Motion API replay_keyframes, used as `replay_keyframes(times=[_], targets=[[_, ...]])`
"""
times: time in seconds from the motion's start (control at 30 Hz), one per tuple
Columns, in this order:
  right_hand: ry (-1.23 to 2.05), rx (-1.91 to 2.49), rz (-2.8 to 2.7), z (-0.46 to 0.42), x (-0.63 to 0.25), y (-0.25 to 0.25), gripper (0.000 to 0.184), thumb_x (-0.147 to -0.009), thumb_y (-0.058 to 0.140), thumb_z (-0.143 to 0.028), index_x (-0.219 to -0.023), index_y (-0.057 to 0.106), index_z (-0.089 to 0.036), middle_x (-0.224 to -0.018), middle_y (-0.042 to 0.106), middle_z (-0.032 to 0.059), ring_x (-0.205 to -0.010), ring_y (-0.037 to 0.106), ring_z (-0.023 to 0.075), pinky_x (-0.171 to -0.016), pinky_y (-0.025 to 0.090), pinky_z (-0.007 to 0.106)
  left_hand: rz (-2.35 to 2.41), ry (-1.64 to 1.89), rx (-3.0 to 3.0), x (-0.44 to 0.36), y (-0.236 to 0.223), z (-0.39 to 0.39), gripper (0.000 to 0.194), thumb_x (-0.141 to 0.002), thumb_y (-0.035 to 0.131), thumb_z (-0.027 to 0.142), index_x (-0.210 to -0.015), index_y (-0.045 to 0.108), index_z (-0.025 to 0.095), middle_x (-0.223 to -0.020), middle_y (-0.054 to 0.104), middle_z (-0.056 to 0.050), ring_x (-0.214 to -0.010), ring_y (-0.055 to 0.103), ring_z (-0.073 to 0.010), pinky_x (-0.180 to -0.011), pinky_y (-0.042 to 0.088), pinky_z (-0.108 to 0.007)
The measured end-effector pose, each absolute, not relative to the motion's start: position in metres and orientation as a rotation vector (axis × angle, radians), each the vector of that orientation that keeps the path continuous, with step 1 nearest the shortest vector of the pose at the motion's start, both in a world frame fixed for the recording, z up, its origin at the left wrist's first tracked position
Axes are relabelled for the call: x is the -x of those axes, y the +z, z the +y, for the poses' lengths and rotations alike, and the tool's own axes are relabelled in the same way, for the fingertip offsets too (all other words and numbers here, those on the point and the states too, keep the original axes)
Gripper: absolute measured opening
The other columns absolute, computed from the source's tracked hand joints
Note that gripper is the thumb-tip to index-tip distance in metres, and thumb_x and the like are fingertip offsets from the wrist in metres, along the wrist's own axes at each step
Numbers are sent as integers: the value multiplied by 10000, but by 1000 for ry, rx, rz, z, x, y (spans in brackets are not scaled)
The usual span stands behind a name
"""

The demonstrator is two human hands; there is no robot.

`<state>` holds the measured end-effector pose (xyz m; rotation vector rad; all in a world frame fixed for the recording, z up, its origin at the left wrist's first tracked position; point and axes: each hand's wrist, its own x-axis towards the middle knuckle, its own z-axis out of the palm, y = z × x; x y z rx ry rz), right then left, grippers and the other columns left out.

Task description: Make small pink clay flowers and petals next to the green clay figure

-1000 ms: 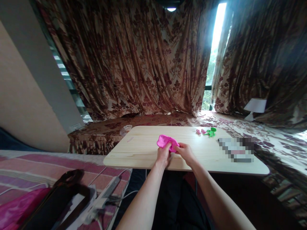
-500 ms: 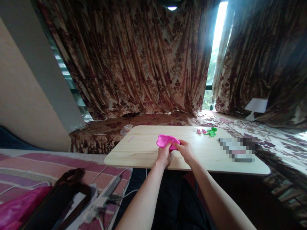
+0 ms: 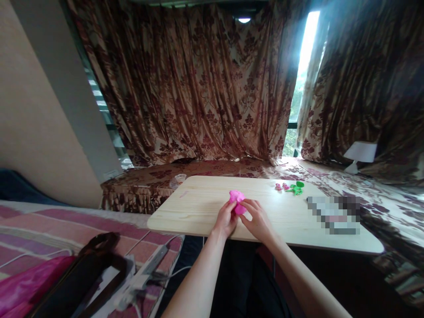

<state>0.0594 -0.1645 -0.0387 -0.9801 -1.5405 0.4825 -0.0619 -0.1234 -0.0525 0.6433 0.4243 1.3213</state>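
A lump of bright pink modelling clay (image 3: 236, 197) is held between my two hands, just above the near part of the pale wooden table (image 3: 195, 207). My left hand (image 3: 226, 218) grips it from the left, thumb on the near side. From the right, my right hand (image 3: 258, 219) pinches the clay between thumb and fingers. Part of the lump is hidden behind the fingers. Small pink pieces (image 3: 282, 187) and green pieces (image 3: 296, 189) lie at the table's far right.
A blurred-out flat object (image 3: 334, 215) lies on the table's right side. A clear plastic container (image 3: 177, 181) stands beyond the far left corner. On the left, a striped bed (image 3: 132, 229) carries a dark bag (image 3: 76, 282) and a power strip (image 3: 149, 265). A white lamp (image 3: 360, 152) stands at right.
The pink clay was a wide, flattened sheet and is now folded into a smaller, more compact lump. My right hand has turned, its fingers now over the clay. The view has shifted slightly.
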Motion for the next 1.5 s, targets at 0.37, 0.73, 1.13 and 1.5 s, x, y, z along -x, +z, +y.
replay_keyframes(times=[0.37, 0.73, 1.13, 1.5], targets=[[1036, 977, -1260, -138, -65, -52, 390, -711, 606, -431, -969, 639, -142, -852, 680, 75, -742, 631, 174, -666, 495, 287, 371, 1282, -723, 62, -55, -125, 220, -670, 668, 154, -886, 634, 131, -821, 658, -50, -723, 598, -136, -690, 459, -252], [1169, 898, -1170, -143, -61, -55, 338, -602, 710, -368, -838, 654, -133, -758, 671, 26, -660, 600, 128, -654, 474, 255, 430, 1333, -757, 58, -57, -124, 207, -631, 710, 167, -823, 651, 117, -723, 662, -32, -649, 580, -113, -673, 426, -239], [1080, 890, -1104, -138, -64, -67, 351, -628, 691, -394, -864, 648, -137, -774, 669, 29, -700, 596, 149, -660, 464, 258, 461, 1220, -815, 59, -52, -124, 214, -631, 703, 166, -828, 671, 91, -766, 676, -79, -709, 602, -152, -740, 447, -281], [1106, 881, -1124, -138, -66, -67, 311, -621, 692, -396, -796, 661, -141, -716, 664, 21, -633, 583, 136, -633, 461, 255, 542, 1267, -868, 55, -57, -123, 223, -597, 718, 186, -792, 674, 89, -706, 670, -64, -662, 585, -132, -680, 429, -247]])
